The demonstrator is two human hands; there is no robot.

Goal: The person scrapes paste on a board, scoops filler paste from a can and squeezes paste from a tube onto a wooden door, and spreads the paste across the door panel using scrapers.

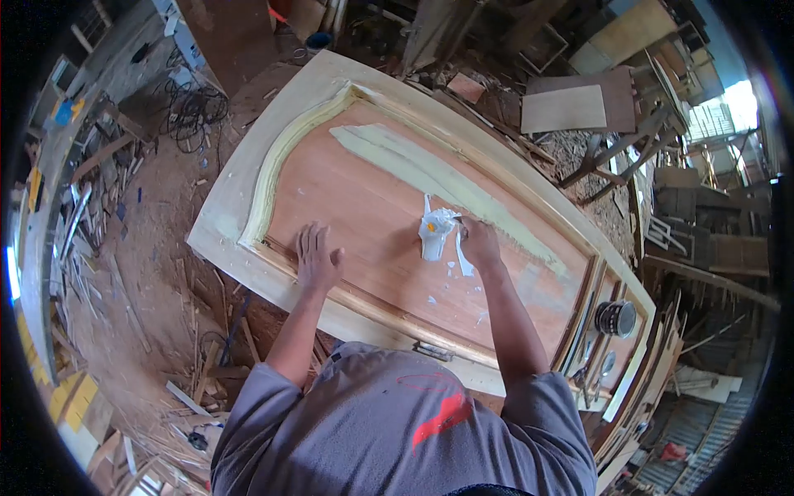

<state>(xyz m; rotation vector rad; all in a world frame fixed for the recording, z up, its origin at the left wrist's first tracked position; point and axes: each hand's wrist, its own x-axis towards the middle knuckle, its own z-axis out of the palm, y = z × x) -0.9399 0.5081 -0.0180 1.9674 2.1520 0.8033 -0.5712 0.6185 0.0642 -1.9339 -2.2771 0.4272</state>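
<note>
A wooden door (364,190) with a recessed reddish panel lies flat in front of me. My left hand (316,258) rests on the panel near its lower left edge, fingers stretched out and holding nothing. My right hand (480,241) is closed at the right side of a mound of white paste (437,225), which has an orange-yellow dab on it. What its fingers grip is mostly hidden; I cannot make it out. White smears and small drops lie around the mound. A long pale-yellow band of filler (413,169) runs along the panel's far side.
At the door's right end stand a dark round tin (615,318) and several small tools (589,364). Wood offcuts (78,223) and shavings litter the floor on both sides. A tangle of black cable (194,112) lies at the upper left. Boards (564,109) and a wooden trestle stand beyond the door.
</note>
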